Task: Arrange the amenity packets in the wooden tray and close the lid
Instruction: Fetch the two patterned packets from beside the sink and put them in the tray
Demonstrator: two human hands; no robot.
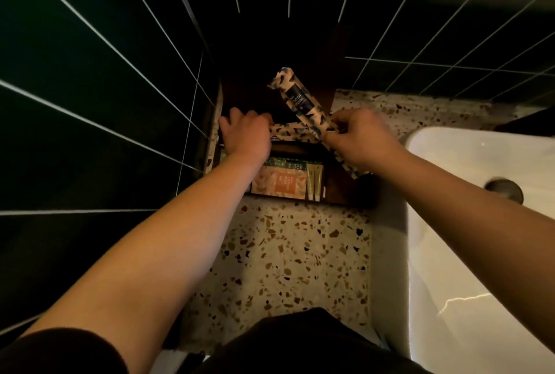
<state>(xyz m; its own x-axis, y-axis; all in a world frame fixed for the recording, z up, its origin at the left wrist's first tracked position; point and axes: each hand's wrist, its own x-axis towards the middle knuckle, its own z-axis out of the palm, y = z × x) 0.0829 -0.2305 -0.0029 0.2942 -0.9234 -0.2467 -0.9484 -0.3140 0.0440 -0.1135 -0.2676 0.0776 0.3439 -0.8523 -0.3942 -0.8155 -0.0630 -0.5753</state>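
A dark wooden tray (336,190) stands on the terrazzo counter against the tiled corner, its lid (255,91) raised at the back. Flat orange and green amenity packets (279,183) lie in its near compartment. My right hand (357,139) is shut on a long patterned toothbrush packet (300,97), held tilted above the tray. My left hand (246,133) presses on a second long patterned packet (292,133) lying crosswise over the tray. A further patterned packet end (350,171) shows below my right hand.
A white sink basin (468,223) with its drain (504,190) fills the right side. Dark tiled walls (90,73) close in on the left and back. Speckled terrazzo counter (288,259) stretches in front of the tray.
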